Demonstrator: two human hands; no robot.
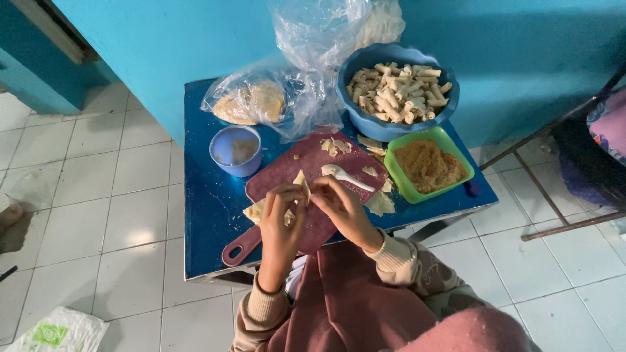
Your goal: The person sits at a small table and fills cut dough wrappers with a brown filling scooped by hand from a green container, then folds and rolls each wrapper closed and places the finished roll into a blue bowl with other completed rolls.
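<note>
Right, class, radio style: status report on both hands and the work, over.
Left hand and right hand pinching pastry wrapper above maroon cutting board. White spoon lying on board. Nothing in the way.

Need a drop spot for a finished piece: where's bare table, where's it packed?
Bare: the blue table along its left edge, below the small blue cup and left of the maroon cutting board. Crowded: the back and right, with plastic bags, blue bowl of rolls, green tray. Both hands cover the board's near end.
</note>
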